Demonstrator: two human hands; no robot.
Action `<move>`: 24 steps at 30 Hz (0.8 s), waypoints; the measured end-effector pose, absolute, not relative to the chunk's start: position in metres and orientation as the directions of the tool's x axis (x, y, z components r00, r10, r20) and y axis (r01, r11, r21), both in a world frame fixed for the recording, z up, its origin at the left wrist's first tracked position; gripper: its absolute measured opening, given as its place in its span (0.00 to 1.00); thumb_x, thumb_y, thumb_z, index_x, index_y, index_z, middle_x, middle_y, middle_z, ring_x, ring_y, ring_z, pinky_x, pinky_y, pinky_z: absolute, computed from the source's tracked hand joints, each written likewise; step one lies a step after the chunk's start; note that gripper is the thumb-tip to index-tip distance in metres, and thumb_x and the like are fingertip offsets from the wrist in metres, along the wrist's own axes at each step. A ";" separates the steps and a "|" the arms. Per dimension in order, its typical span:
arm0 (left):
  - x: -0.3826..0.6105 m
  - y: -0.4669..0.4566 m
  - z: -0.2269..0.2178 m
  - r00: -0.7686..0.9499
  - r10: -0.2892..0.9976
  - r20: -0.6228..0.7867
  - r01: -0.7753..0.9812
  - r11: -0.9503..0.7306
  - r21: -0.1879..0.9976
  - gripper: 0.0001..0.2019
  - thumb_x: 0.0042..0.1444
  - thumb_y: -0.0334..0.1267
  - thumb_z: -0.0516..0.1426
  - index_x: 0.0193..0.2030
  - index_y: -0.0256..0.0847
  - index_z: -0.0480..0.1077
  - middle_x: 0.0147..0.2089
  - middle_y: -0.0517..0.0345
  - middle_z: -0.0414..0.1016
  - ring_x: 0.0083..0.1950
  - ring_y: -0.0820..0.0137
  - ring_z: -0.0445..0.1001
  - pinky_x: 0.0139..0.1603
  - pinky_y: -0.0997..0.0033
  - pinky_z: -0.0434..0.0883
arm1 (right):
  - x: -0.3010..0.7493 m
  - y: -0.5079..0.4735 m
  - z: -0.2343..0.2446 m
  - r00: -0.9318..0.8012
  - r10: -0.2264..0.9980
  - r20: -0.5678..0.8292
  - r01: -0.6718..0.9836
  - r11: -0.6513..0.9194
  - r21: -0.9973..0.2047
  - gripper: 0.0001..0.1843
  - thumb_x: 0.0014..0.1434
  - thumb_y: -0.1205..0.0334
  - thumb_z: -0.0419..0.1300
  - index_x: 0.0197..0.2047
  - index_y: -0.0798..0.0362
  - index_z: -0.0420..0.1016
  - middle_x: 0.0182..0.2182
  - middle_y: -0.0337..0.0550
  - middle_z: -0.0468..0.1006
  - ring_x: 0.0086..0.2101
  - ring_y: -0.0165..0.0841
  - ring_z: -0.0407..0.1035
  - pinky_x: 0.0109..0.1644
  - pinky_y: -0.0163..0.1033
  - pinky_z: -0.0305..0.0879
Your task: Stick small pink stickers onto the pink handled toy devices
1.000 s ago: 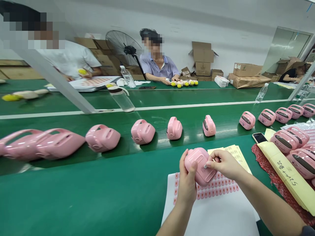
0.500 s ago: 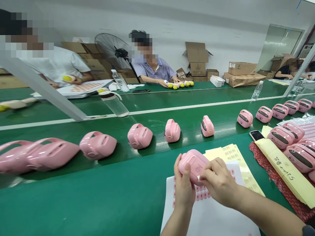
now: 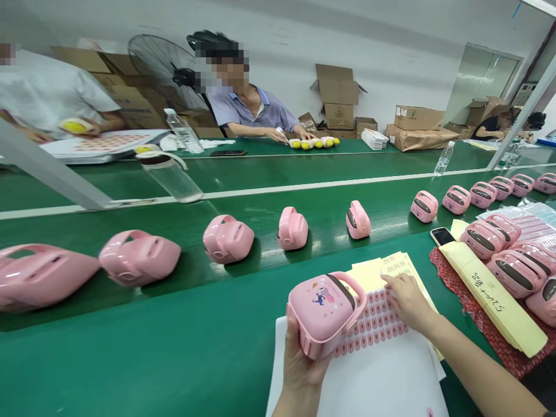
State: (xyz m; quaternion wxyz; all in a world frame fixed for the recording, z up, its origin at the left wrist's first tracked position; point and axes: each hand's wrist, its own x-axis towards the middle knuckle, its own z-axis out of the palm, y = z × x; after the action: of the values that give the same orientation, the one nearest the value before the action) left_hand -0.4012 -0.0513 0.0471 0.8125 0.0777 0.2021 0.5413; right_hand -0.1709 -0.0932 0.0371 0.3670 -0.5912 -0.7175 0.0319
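While the left hand (image 3: 299,362) is gripping the pink handled toy case (image 3: 324,310) from below, the right hand (image 3: 406,298), at the case's two o'clock, is touching fingertips (image 3: 387,280) to the sticker sheet (image 3: 377,324), any pinch hidden.

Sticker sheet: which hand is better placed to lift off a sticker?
Right, probably. The right hand lies with its fingertips on the sticker sheet and holds nothing. The left hand is closed around the pink case, holding it upright above the sheet's left part.
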 end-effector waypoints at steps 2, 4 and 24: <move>-0.404 -0.050 0.048 0.278 0.901 -0.333 -0.864 0.386 0.324 0.25 0.55 0.47 0.54 0.61 0.59 0.58 0.40 0.60 0.81 0.40 0.62 0.79 0.46 0.60 0.72 | -0.179 -0.092 0.030 0.013 0.846 0.533 0.796 0.315 -0.518 0.21 0.53 0.77 0.51 0.48 0.51 0.70 0.31 0.46 0.76 0.33 0.40 0.68 0.38 0.46 0.66; -0.403 -0.049 0.054 0.238 0.880 -0.411 -0.880 0.374 0.292 0.24 0.56 0.47 0.53 0.61 0.53 0.60 0.40 0.56 0.81 0.41 0.59 0.78 0.42 0.59 0.74 | -0.184 -0.093 0.028 0.056 0.830 0.554 0.760 0.325 -0.563 0.17 0.55 0.75 0.50 0.44 0.50 0.71 0.29 0.44 0.75 0.31 0.38 0.68 0.36 0.44 0.67; -0.362 -0.064 0.098 0.177 0.916 -0.359 -0.946 0.259 0.194 0.27 0.55 0.50 0.49 0.57 0.39 0.65 0.48 0.42 0.75 0.45 0.57 0.75 0.41 0.62 0.74 | -0.294 -0.084 0.123 0.485 0.874 -0.029 -0.416 0.202 -0.887 0.21 0.42 0.56 0.68 0.36 0.49 0.63 0.18 0.30 0.72 0.28 0.35 0.75 0.43 0.44 0.68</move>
State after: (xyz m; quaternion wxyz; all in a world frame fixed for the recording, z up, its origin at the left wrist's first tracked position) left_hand -0.3623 -0.0636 0.0984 0.7663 -0.0362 0.2057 0.6075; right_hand -0.2942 -0.0836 0.1232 0.7329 -0.4532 -0.2526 0.4401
